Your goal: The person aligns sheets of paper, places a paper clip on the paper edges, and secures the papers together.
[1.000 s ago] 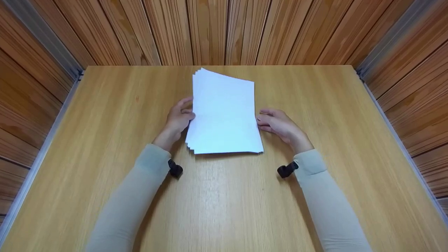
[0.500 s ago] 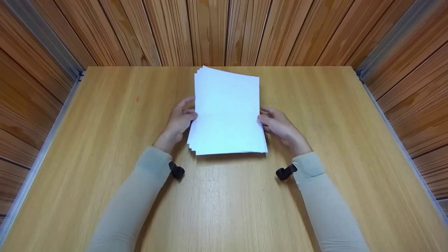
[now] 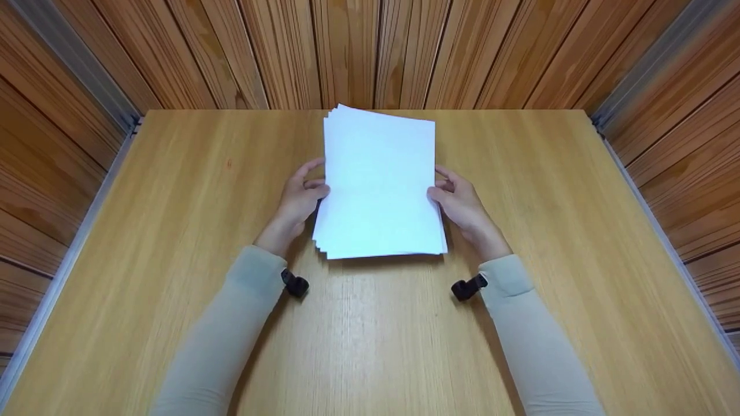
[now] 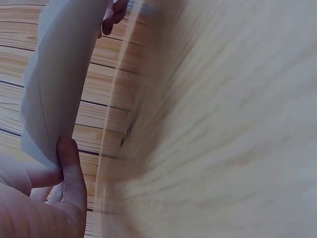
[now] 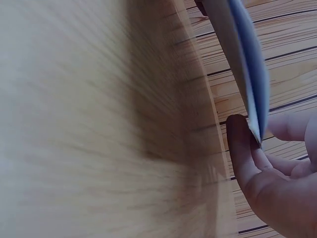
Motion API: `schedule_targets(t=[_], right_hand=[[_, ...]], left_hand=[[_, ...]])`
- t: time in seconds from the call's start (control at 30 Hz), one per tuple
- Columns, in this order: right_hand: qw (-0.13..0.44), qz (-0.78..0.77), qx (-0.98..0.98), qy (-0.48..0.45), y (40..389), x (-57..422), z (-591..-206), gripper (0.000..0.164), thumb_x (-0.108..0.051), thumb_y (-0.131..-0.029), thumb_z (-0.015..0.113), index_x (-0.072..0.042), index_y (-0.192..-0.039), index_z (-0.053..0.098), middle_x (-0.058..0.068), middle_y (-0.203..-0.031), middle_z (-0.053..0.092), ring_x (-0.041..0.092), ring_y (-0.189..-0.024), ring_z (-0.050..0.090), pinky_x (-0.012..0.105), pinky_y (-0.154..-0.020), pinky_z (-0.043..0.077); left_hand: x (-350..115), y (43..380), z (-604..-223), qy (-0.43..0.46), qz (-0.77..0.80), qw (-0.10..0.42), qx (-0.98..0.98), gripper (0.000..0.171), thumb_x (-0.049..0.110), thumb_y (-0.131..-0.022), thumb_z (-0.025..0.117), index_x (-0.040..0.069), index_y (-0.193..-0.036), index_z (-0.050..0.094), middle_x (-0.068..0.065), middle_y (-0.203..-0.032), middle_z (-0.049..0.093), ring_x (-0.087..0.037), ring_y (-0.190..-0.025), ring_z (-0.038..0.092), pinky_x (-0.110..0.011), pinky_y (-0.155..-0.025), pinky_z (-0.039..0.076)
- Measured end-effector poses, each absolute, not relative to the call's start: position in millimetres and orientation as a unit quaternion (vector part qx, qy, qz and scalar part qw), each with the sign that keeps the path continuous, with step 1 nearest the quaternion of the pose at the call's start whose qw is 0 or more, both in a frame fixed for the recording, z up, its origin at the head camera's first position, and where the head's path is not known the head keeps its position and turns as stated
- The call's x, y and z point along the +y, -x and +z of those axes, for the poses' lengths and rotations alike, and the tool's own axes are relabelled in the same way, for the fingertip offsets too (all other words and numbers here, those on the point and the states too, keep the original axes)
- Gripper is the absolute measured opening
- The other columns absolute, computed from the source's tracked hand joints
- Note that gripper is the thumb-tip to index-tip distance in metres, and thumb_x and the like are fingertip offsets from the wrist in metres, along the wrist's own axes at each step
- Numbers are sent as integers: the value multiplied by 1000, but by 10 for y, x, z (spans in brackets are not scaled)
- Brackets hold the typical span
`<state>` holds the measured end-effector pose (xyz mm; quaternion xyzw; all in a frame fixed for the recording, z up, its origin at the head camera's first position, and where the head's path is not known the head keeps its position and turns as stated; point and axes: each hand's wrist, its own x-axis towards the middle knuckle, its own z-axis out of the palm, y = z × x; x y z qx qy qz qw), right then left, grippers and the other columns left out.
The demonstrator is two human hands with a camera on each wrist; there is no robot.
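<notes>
A stack of white paper sheets [image 3: 381, 185] is held up over the wooden table, its left edges fanned unevenly. My left hand [image 3: 298, 199] pinches its left edge, thumb on top and fingers beneath. On the opposite edge my right hand [image 3: 461, 205] grips the sheets the same way. In the left wrist view the paper [image 4: 67, 74] bows a little between the hands, raised off the tabletop. The right wrist view shows the stack's edge [image 5: 250, 89] slightly parted, between the thumb and the fingers [image 5: 238, 141].
The light wooden table [image 3: 370, 346] reaches to a wood-plank wall [image 3: 347, 52] at the back. Plank side walls with grey metal rails [image 3: 75, 231] border it left and right. A small black camera [image 3: 296, 284] sits on each wrist.
My right hand has come in from beside the stack and now grips its right edge. The stack has shifted slightly right and up in view, with the left hand still holding it.
</notes>
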<state>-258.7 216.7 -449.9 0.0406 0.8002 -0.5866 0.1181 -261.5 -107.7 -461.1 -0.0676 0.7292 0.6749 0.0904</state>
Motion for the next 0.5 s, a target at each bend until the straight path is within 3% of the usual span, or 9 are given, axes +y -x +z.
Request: schedule_targets(t=[0.3,0.5], right_hand=[[55,-596,801,-20,2536,2144,-4481,61,-10,-108,59,-15,-165,39,15,-129,61,26,-114,60,30,-93,52],[37,-603,797,-17,2534,2107,-4467,61,-11,-107,59,-18,-165,40,14,-126,60,25,-111,59,30,-89,50]], left_hand=[[-1052,2612,-4579,62,686,75,721,59,2,-106,60,27,-159,49,-11,-128,59,-24,-116,59,-34,-101,49],[-1049,2606,-4553,58,685,67,723,58,4,-108,58,30,-159,49,-9,-127,57,-23,-117,58,-33,-102,48]])
